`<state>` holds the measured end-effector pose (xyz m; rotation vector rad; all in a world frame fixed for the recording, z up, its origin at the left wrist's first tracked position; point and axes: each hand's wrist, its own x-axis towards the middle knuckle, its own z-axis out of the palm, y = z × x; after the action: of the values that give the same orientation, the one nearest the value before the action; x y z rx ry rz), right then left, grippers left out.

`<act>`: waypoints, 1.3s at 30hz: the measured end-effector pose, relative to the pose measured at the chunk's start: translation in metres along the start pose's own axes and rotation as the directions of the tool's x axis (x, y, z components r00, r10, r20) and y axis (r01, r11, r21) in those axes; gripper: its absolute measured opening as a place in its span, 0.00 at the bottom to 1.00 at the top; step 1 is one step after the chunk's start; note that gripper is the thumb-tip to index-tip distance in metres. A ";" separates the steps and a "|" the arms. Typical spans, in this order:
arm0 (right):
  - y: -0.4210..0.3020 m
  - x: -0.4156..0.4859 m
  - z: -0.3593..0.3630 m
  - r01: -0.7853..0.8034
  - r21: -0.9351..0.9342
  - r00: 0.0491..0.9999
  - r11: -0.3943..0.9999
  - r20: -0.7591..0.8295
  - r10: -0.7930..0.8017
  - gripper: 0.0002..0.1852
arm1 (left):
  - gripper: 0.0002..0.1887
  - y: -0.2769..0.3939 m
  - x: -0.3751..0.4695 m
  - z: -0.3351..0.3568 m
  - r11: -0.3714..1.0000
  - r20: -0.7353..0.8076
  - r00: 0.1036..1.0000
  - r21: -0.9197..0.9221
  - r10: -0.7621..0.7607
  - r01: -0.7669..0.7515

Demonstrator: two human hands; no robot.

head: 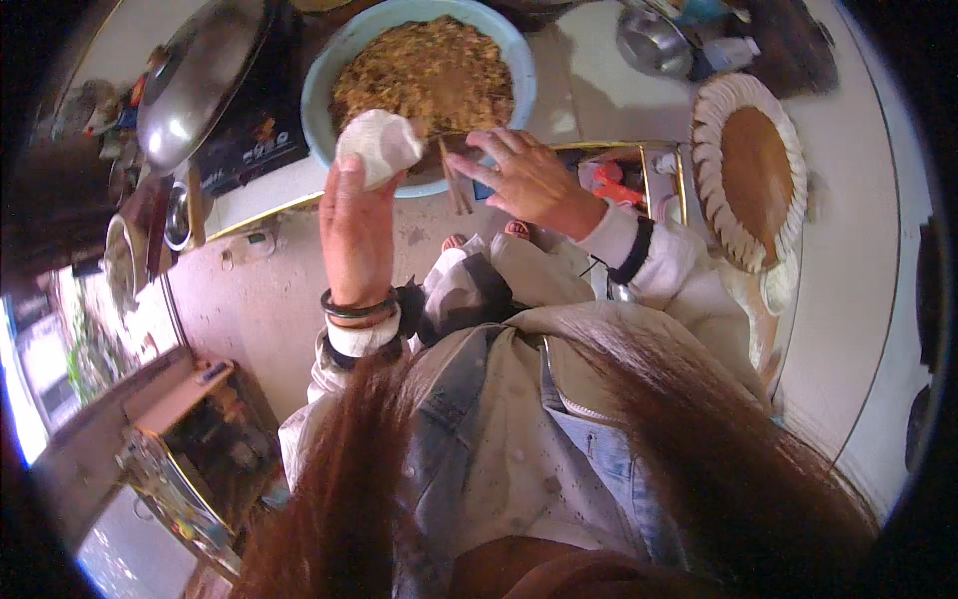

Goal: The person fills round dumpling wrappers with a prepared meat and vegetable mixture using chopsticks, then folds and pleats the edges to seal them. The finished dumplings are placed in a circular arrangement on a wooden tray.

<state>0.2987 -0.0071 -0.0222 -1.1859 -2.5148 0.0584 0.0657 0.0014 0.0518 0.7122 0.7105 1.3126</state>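
Observation:
My left hand [359, 232] holds a round, thin white dough wrapper [382, 146], its thumb lying over the lower edge. Behind the wrapper stands a pale blue basin [318, 97] with a brown chopped filling [426, 75] in it. My right hand [528, 176] is raised at the basin's near right edge, fingers spread. Thin wooden sticks, apparently chopsticks [455, 183], slant down from the basin's near rim beside its fingertips; whether the fingers touch them I cannot tell. On the right, a round tray [756, 180] carries a ring of overlapping white dough pieces [711, 161] around its bare brown middle.
A large metal wok or lid [202, 82] and a black cooktop [258, 135] are at the left. Steel bowls [651, 45] stand at the back right. Below the counter edge is an open drawer [644, 180] with a red item inside. White wrappers [780, 284] lie near the tray.

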 end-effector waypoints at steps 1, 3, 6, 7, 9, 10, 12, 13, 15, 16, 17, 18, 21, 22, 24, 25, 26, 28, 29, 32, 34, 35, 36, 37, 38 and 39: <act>-0.003 0.011 0.012 0.041 0.061 0.999 0.997 0.009 -0.042 0.29 | 0.23 0.008 0.001 -0.011 0.999 -0.068 0.998 0.032 -0.006 0.008; -0.008 0.029 0.033 0.096 0.181 0.993 0.979 0.049 -0.107 0.21 | 0.29 0.021 -0.006 -0.029 0.996 -0.037 0.999 0.093 -0.007 0.010; 0.010 0.052 0.046 0.016 0.248 0.999 0.969 0.039 -0.026 0.09 | 0.29 0.025 -0.016 -0.045 1.000 -0.066 0.998 0.020 -0.016 0.018; 0.018 0.057 0.046 -0.055 0.254 0.998 0.966 0.038 0.047 0.08 | 0.29 0.025 -0.018 -0.048 1.000 -0.089 0.996 -0.003 -0.018 0.018; 0.037 0.069 0.038 -0.185 0.533 0.970 0.826 -0.036 0.241 0.09 | 0.29 0.022 -0.019 -0.054 0.999 -0.122 0.992 -0.046 -0.010 0.005; 0.040 0.068 0.032 -0.071 0.556 0.977 0.828 -0.127 0.170 0.07 | 0.29 0.020 -0.020 -0.055 0.998 -0.148 0.989 -0.055 -0.028 0.020; 0.046 0.066 0.016 -0.083 0.633 0.962 0.770 -0.149 0.227 0.05 | 0.29 0.018 -0.016 -0.058 0.998 -0.161 0.986 -0.056 -0.045 0.037; 0.046 0.060 0.007 -0.138 0.692 0.945 0.709 -0.122 0.304 0.05 | 0.29 0.018 -0.014 -0.059 0.998 -0.164 0.986 -0.056 -0.041 0.032; 0.045 0.052 -0.005 -0.154 0.688 0.925 0.709 -0.153 0.349 0.06 | 0.28 0.016 -0.014 -0.060 0.998 -0.210 0.976 -0.044 -0.051 0.043; 0.046 0.051 -0.008 -0.113 0.621 0.923 0.776 -0.223 0.313 0.06 | 0.28 0.015 -0.013 -0.060 0.998 -0.180 0.982 -0.045 -0.048 0.041; 0.045 0.050 -0.009 -0.081 0.551 0.911 0.831 -0.297 0.286 0.06 | 0.28 0.013 -0.012 -0.060 0.998 -0.166 0.985 -0.042 -0.055 0.048; 0.044 0.052 -0.006 -0.088 0.577 0.912 0.812 -0.282 0.299 0.06 | 0.28 0.012 -0.010 -0.059 0.998 -0.157 0.986 -0.040 -0.063 0.058; 0.041 0.058 0.005 -0.008 0.523 0.912 0.853 -0.347 0.221 0.06 | 0.27 0.006 -0.006 -0.056 0.997 -0.126 0.989 -0.027 -0.078 0.075; 0.040 0.058 0.006 -0.046 0.562 0.917 0.826 -0.303 0.258 0.06 | 0.27 0.005 -0.005 -0.055 0.996 -0.153 0.984 -0.031 -0.091 0.088; 0.041 0.059 0.006 -0.085 0.564 0.938 0.821 -0.233 0.257 0.06 | 0.27 0.003 -0.002 -0.054 0.995 -0.178 0.979 -0.038 -0.102 0.097; 0.041 0.059 0.005 -0.100 0.564 0.946 0.820 -0.201 0.254 0.07 | 0.27 0.002 -0.002 -0.053 0.994 -0.166 0.981 -0.037 -0.106 0.101; 0.041 0.058 0.003 -0.097 0.551 0.954 0.829 -0.185 0.235 0.07 | 0.26 0.002 -0.001 -0.053 0.993 -0.169 0.979 -0.030 -0.114 0.110; 0.040 0.056 0.002 -0.076 0.527 0.970 0.847 -0.157 0.185 0.08 | 0.26 0.002 -0.001 -0.052 0.993 -0.176 0.978 -0.029 -0.115 0.112; 0.038 0.055 0.004 -0.038 0.497 0.985 0.867 -0.129 0.117 0.07 | 0.26 0.002 -0.001 -0.052 0.994 -0.181 0.977 -0.032 -0.110 0.106; 0.030 0.049 0.013 -0.164 0.586 0.986 0.794 0.122 0.114 0.06 | 0.26 0.004 -0.001 -0.051 0.995 -0.169 0.981 -0.033 -0.095 0.091; 0.031 0.045 0.017 -0.099 0.662 0.993 0.743 0.020 0.114 0.07 | 0.27 0.004 -0.001 -0.052 0.996 -0.181 0.980 -0.018 -0.085 0.083; 0.032 0.043 0.018 -0.102 0.699 0.991 0.707 0.012 0.132 0.08 | 0.28 0.004 -0.002 -0.052 0.996 -0.205 0.975 0.000 -0.084 0.086; 0.036 0.042 0.017 -0.131 0.726 0.988 0.676 0.041 0.147 0.08 | 0.28 0.004 -0.002 -0.052 0.995 -0.240 0.966 0.019 -0.091 0.098; 0.040 0.041 0.015 -0.165 0.743 0.980 0.648 0.052 0.190 0.08 | 0.28 0.004 -0.003 -0.052 0.995 -0.219 0.972 0.015 -0.090 0.095; 0.046 0.040 0.011 -0.235 0.755 0.963 0.612 0.095 0.253 0.08 | 0.28 0.003 -0.002 -0.053 0.995 -0.209 0.973 0.010 -0.095 0.099; 0.051 0.039 0.008 -0.283 0.781 0.944 0.556 0.126 0.304 0.08 | 0.28 0.003 -0.002 -0.053 0.995 -0.184 0.979 0.013 -0.091 0.095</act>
<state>0.3112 0.0568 -0.0270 -1.1378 -1.8226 1.1278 0.0219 0.0027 0.0224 0.5734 0.8972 1.2966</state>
